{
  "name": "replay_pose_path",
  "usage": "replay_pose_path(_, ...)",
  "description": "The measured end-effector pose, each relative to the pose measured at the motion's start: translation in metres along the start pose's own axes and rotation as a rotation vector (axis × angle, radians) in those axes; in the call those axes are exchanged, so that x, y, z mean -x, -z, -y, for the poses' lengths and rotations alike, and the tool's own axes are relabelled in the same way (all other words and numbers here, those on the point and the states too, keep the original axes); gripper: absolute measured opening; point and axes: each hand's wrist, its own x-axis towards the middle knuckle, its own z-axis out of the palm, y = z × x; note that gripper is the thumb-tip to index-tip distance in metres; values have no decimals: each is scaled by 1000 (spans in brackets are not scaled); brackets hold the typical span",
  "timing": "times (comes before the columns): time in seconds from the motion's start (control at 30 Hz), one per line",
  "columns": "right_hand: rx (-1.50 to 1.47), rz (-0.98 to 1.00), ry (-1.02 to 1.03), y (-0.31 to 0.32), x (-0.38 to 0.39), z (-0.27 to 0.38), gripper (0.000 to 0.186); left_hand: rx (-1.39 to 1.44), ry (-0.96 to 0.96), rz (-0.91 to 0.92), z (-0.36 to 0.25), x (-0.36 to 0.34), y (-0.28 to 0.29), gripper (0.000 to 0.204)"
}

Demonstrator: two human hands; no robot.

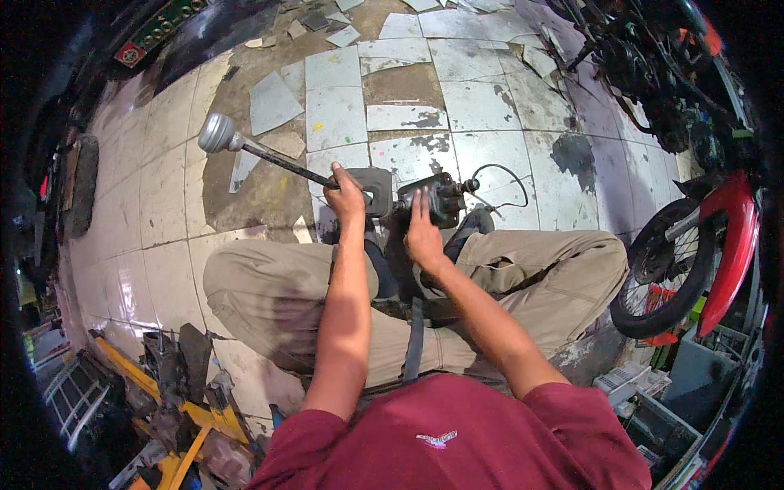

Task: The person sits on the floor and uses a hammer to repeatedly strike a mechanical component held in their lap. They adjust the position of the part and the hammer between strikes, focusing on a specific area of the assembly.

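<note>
Silver-headed rod (278, 160) slants to upper left, nearer left hand (348, 196) wrapped round it; right hand (423, 238) on black housing (446, 201), fingers outstretched, grip unclear.

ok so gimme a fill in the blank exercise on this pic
The left hand grips a dark rod, whose silver head lies on the person's ____ side.
The fingers on the black assembly belong to the ____ hand.
The fender beside the spoked wheel is ____.
The floor is laid with pale ____.

Missing words: left; right; red; tiles.
</note>
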Motion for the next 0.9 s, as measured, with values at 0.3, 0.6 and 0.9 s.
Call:
replay_pose_path(0.3, -29, -12, -44, -9, 5, -5, 79, -19, 27, 34, -2, 3, 2, 64)
replay_pose_path(0.6, -3, 14, -77, -23, 19, -1, 90, -30, 45, 21, 2, 3, 1, 62)
replay_pose_path(0.9, -52, 1, -39, -15, 21, 6, 86, 3, 60, 10, 2, 4, 1, 59)
